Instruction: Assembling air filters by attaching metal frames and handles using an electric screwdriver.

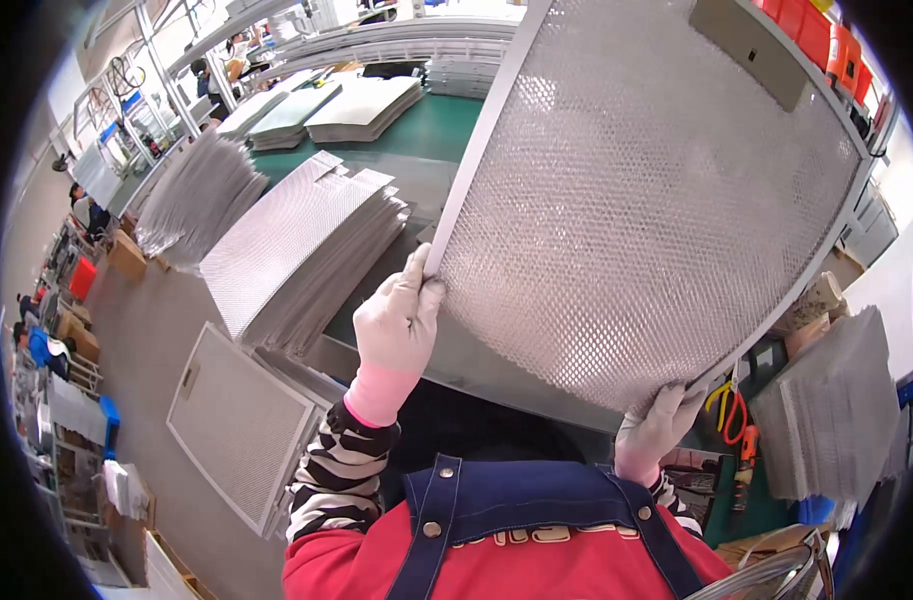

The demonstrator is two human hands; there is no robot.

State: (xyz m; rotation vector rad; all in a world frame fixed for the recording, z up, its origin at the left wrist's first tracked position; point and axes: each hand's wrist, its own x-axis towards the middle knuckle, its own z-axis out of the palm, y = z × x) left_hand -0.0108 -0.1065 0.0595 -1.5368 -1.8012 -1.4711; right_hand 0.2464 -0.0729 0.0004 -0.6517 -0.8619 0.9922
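- Between the two hands, the panel (637,230) is held up at a tilt, its far end raised.
- At its left edge, the left hand (390,325) pinches the frame (482,150) between thumb and fingers; this rigid rail looks a sounder hold than the mesh.
- At its near right corner, the right hand (659,432) has its fingers closed on the edge; how firmly, I cannot tell.
- Along the near edge, between the hands, no rail shows; that mesh rim may bend or scratch, so fingertips are best kept off it.
- Just right of the right hand lies an orange-handled tool (748,447); the corner should stay clear of it.
- Farther right stands the right stack (827,410), which the panel could snag if swung low.
- Left of the left hand, the left stack (297,235) calls for similar room.
- Well beyond the left hand, sheets (365,105) lie on the green bench (449,122); lifting evenly should prevent twisting.
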